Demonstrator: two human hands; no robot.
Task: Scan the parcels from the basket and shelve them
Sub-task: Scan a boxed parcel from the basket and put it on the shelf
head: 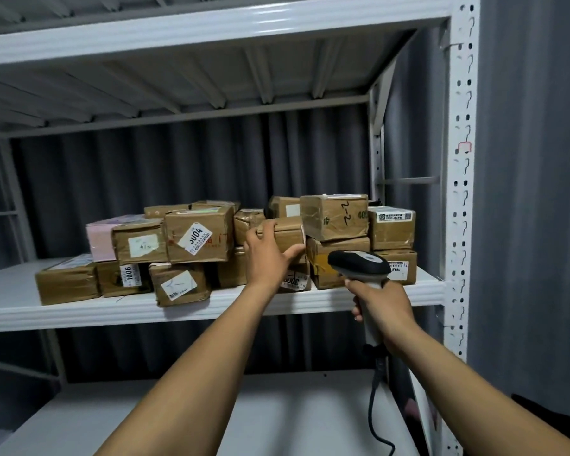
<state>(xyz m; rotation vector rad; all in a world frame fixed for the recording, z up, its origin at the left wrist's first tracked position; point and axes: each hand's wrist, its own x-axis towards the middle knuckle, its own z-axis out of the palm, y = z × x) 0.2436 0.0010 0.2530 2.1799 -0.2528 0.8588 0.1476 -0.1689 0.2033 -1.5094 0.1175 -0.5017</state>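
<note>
Now the left hand (266, 255) grips a small parcel (285, 235) and places it on the shelf (79, 311). The right hand (380, 302) clasps the scanner (359, 263). Next it should probably release the parcel gently.

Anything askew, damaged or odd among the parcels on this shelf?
Only mildly. The front parcel sits skewed to its neighbours at the shelf edge, and the 3004 label is stuck on crooked. Wrapping looks crumpled, but nothing is visibly torn open.

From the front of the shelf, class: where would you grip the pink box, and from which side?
Probably the pink box by its left end, coming from the left: a brown parcel crowds its right side; left and top look free.
</note>
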